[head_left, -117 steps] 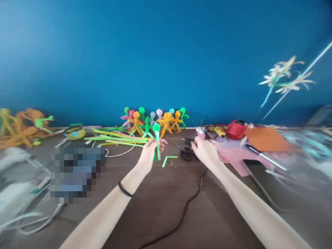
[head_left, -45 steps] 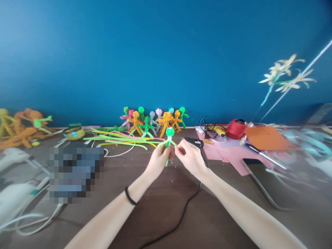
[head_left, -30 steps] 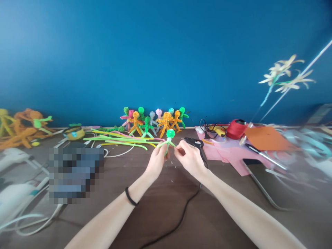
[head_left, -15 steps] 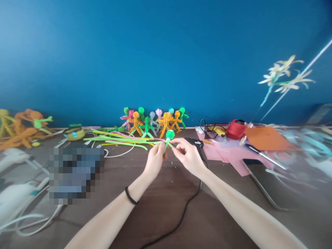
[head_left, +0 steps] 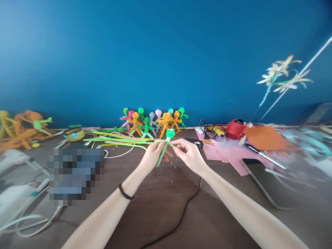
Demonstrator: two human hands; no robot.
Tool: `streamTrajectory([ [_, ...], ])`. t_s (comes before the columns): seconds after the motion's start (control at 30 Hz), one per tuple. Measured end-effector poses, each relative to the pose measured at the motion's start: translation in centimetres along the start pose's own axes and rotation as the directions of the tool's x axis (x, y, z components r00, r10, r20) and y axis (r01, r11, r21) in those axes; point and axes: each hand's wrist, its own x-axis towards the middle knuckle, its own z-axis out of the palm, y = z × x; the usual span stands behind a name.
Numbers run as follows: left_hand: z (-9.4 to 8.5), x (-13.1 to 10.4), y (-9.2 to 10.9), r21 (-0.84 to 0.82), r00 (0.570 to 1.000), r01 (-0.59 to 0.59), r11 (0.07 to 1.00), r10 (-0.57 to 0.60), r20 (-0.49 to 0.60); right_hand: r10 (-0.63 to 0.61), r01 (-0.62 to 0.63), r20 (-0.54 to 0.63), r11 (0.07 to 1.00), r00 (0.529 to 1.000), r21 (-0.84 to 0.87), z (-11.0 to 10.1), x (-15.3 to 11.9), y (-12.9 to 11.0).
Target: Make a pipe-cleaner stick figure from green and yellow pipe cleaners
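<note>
Ideally, we needed our left hand (head_left: 152,155) firmly closed on the green, round-headed fuzzy-wire figure (head_left: 168,139), while our right hand (head_left: 190,155), just beside, lightly pinched its arm.

Wall (head_left: 166,62) brightest upper left | shadows soft | side edges smeared | pixelated patch (head_left: 76,174) left
</note>
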Motion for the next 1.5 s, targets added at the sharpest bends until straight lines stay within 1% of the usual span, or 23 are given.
streamTrajectory([
  [0.2, -0.2, -0.1, 0.2, -0.048, 0.999, -0.001, 0.999, 0.003, 0.034, 0.021, -0.021, 0.011, 0.999, 1.000, 0.025, -0.1, 0.1, 0.1],
  [0.33, -0.3, 0.0, 0.2, 0.043, 0.998, -0.062, 0.997, 0.060, 0.037, 0.032, -0.033, 0.023, 0.999, 0.999, 0.033, -0.1, 0.0, 0.2],
  [0.43, -0.5, 0.1, -0.1, 0.124, 0.995, -0.101, 0.987, 0.101, 0.010, 0.032, -0.033, 0.032, 0.999, 0.999, 0.036, -0.1, 0.0, 0.3],
  [0.57, -0.6, 0.3, -0.7, 0.154, 0.990, -0.113, 0.982, 0.124, -0.060, 0.026, -0.027, 0.040, 0.999, 0.999, 0.026, 0.0, 0.0, 0.2],
  [0.7, -0.7, 0.4, -0.8, 0.115, 0.988, -0.133, 0.984, 0.141, -0.068, 0.018, -0.020, 0.061, 0.999, 0.998, 0.033, 0.0, -0.1, 0.1],
  [0.8, -0.7, 0.2, -0.6, 0.059, 0.990, -0.126, 0.990, 0.129, -0.059, 0.015, -0.018, 0.082, 0.999, 0.997, 0.042, -0.1, -0.1, 0.1],
  [0.9, -0.6, 0.1, -0.3, 0.066, 0.993, -0.103, 0.993, 0.106, -0.057, 0.023, -0.029, 0.098, 0.998, 0.995, 0.053, -0.1, -0.2, 0.1],
  [1.03, -0.5, 0.0, -0.2, 0.124, 0.993, -0.100, 0.987, 0.108, -0.056, 0.054, -0.064, 0.111, 0.994, 0.992, 0.092, -0.1, -0.1, 0.0],
  [1.13, -0.2, 0.0, -0.3, 0.119, 0.989, -0.128, 0.985, 0.136, -0.063, 0.094, -0.111, 0.122, 0.984, 0.988, 0.141, -0.1, 0.1, -0.1],
  [1.27, 0.1, 0.1, -0.6, 0.118, 0.988, -0.133, 0.984, 0.142, -0.063, 0.164, -0.186, 0.121, 0.962, 0.979, 0.202, -0.1, 0.1, -0.3],
  [1.37, 0.2, 0.0, -0.8, 0.111, 0.988, -0.134, 0.985, 0.141, -0.056, 0.189, -0.208, 0.111, 0.958, 0.976, 0.197, 0.0, 0.1, -0.4],
  [1.5, 0.5, -0.1, -0.9, 0.114, 0.991, -0.122, 0.986, 0.127, -0.037, 0.194, -0.206, 0.084, 0.964, 0.977, 0.171, 0.1, -0.1, -0.4],
])
